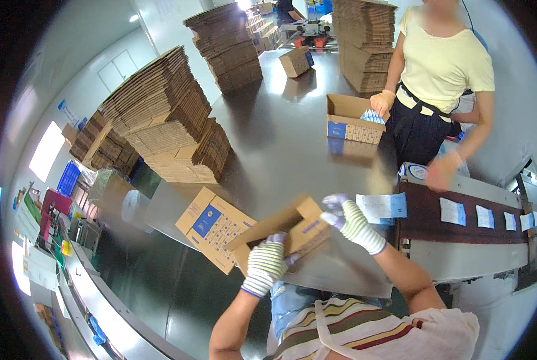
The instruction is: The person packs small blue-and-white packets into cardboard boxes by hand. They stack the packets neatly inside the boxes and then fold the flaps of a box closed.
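In front of me a brown cardboard box [307, 239] stands partly folded up, tilted over the table's near edge. My left hand [265, 264], in a striped knit glove, grips its near left wall, with the fingers over the rim. Beside the box's right end is my right hand [353, 223], gloved alike, its thumb and fingers apart; whether the fingertips touch the cardboard I cannot tell. A flat printed cardboard piece [211, 225] with a blue panel lies under the box's left side. Whether the two are joined is hidden.
Tall stacks of flattened cartons [160, 114] line the table's left and far sides. Across the metal table [280, 156], a co-worker's hand [382, 102] is in an open carton [355, 137] holding blue-white packets. More packets [452, 212] lie on the dark conveyor belt [424, 231] at right.
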The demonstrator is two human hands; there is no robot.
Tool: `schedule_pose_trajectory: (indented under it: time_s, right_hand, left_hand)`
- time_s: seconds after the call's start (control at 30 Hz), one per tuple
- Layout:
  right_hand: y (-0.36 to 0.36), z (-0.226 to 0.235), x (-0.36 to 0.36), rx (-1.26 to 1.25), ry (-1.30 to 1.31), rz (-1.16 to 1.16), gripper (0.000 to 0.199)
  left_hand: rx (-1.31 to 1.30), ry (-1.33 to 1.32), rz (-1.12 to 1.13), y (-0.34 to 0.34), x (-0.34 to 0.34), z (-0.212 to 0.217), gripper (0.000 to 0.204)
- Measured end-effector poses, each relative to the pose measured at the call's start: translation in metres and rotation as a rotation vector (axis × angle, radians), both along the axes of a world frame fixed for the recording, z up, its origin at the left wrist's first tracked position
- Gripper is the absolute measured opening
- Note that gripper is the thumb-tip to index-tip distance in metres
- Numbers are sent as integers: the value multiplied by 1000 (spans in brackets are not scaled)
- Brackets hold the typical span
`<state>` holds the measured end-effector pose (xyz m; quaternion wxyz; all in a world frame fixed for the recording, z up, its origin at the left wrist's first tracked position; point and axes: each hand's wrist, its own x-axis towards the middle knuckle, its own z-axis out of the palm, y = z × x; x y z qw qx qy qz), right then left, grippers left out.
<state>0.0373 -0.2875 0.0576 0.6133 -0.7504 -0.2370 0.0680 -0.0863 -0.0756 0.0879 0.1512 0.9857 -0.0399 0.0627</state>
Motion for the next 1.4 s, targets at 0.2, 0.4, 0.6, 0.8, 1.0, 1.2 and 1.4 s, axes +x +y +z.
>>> schedule_pose_trajectory:
  time_s: [0.2, 0.4, 0.6, 0.8, 1.0, 1.2, 1.4]
  right_hand:
    - [-3, 52, -26, 122, -125, 55, 64]
    - [41, 87, -40, -666, -603, 245, 59]
    - [82, 26, -31, -797, -678, 524, 44]
    - [80, 26, -39, -847, -757, 666, 39]
    - [78, 21, -44, -815, -890, 696, 35]
    - [73, -14, -32, -716, -1144, 855, 32]
    - [87, 14, 16, -560, -1186, 944, 55]
  left_hand:
    - [-1333, -173, -17, 6, -7, 11, 58]
    - [-1492, 164, 80, -12, -39, -111, 81]
    - [-1568, 558, 253, 32, -71, -171, 43]
    - [23, -19, 400, 120, -101, -112, 20]
    - [376, -30, 288, 137, -34, -140, 52]
    - [36, 54, 423, 146, 20, -102, 44]
    - [-210, -540, -3, 92, -27, 5, 36]
